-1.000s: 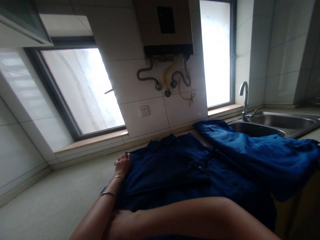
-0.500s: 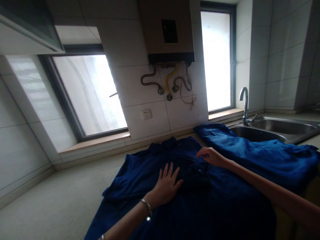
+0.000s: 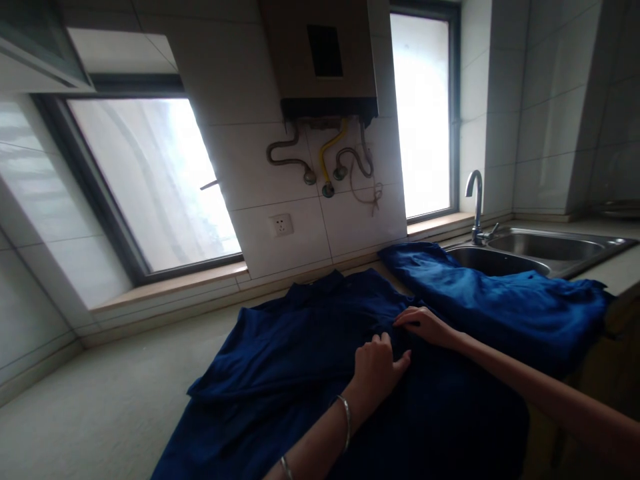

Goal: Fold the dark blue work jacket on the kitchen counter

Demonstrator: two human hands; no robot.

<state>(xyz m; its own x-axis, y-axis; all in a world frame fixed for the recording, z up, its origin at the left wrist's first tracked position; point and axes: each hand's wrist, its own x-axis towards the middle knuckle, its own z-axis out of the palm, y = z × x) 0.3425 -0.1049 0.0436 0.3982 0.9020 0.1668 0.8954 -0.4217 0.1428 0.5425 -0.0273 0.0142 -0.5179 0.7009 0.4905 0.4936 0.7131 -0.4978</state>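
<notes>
A second ago the left hand (image 3: 376, 363) lay at the far left edge of the dark blue shirt (image 3: 300, 340); half a second ago it was spread flat mid-shirt. Now its fingers are curled, close beside the right hand (image 3: 425, 325), whose fingertips have slid nearer along the shirt front.

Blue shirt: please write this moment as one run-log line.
left hand: on blue shirt | right hand: on shirt | surface: counter
</notes>
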